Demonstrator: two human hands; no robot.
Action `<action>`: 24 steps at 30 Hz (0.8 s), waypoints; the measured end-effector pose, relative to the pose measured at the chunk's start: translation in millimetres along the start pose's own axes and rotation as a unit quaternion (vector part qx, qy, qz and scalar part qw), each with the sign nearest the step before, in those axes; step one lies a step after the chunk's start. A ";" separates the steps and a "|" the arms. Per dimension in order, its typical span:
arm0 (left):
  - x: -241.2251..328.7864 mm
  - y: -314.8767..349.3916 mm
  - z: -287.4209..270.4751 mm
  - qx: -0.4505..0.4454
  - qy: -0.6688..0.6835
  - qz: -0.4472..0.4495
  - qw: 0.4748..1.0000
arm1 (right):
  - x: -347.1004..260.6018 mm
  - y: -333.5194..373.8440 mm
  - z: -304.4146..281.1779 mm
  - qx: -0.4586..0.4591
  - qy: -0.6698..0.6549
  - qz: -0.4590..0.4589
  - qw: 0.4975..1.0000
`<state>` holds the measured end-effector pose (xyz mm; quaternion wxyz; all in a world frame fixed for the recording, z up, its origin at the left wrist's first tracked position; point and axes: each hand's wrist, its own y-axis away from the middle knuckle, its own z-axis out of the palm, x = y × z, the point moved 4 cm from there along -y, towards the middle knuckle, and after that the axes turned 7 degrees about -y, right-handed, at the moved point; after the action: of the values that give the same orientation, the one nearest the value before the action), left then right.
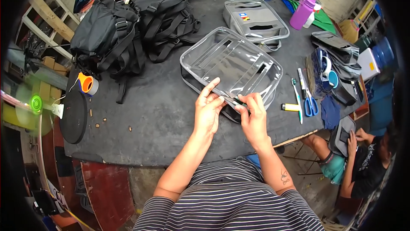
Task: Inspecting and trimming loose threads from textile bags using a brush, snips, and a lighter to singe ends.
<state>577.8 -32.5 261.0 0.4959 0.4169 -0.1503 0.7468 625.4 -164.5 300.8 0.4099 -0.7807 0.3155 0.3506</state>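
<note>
A grey bag with a clear plastic top [256,86] lies tilted toward me on the black table, its rim bound in grey piping. My left hand [208,110] pinches the near edge of this bag between thumb and fingers, index finger raised. Close beside it, my right hand [255,118] is closed at the same edge, fingertips pressed together around a small dark thing that is mostly hidden. Just behind lies a similar grey bag [273,21] with a small coloured patch and dark slots.
Black strapped bags [164,13] are heaped at the far left. An orange tape measure [86,82] lies at the left. On the right are blue scissors [311,106], a toothbrush [297,100], a yellow lighter [290,107] and a purple bottle [302,12]. A seated person [363,158] handles a grey bag.
</note>
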 end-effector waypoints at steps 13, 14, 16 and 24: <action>0.6 -0.3 0.6 0.011 -0.020 0.026 0.999 | 7.1 -3.0 1.1 0.010 -0.020 -0.009 1.000; 0.4 -0.5 -0.1 0.014 -0.021 0.024 0.999 | 6.5 -3.8 1.1 0.010 -0.021 -0.009 1.000; 0.8 -0.9 -0.7 0.017 -0.023 0.024 0.999 | 4.3 -5.5 1.1 0.005 -0.012 -0.012 1.000; -2.2 -1.1 -5.1 0.032 -0.037 0.017 0.999 | 7.5 -5.8 3.0 0.004 -0.031 0.011 0.999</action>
<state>576.7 -30.0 256.0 0.4638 0.4571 -0.1514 0.7437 633.3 -160.8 295.9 0.4185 -0.7642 0.3127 0.3781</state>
